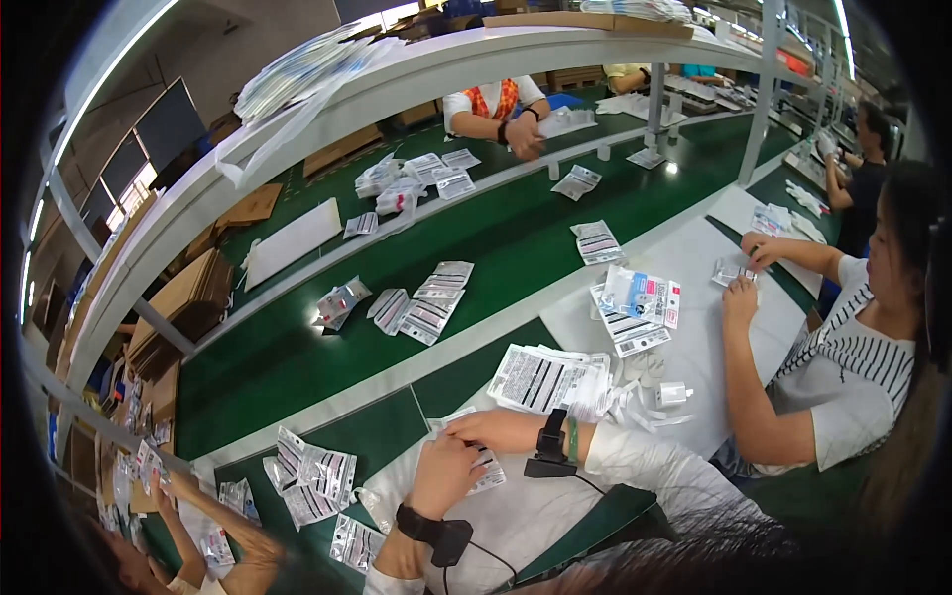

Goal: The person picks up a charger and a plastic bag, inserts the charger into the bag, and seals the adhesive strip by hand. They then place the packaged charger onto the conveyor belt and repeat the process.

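The left hand [443, 474] lies knuckles-up on a small clear packet [485, 470] with a printed card inside, which rests on the white sheet [526, 516] at the near edge of the bench, just short of the green belt [496, 238]. The fingers curl down over the packet's left half, pinning it. The right hand [488, 428] reaches across from the right, its wrist bent inward, fingers closed along the packet's far edge in what looks like a pinch (the fingertips themselves are hidden, so how tightly they close cannot be told). Both wrists carry black bands with a cable running back toward the body. To do this step well, I judge the left palm should keep the packet flat and steady while the right fingers work only the edge, with light, even pressure, so the thin film does not crease or slide. A stack of printed sheets [550, 379] sits just beyond the right wrist, a small white plug-shaped part [672, 394] lies farther right, and more packets [315, 474] lie on the belt to the left. A person in a striped shirt [843, 367] works at the next place.
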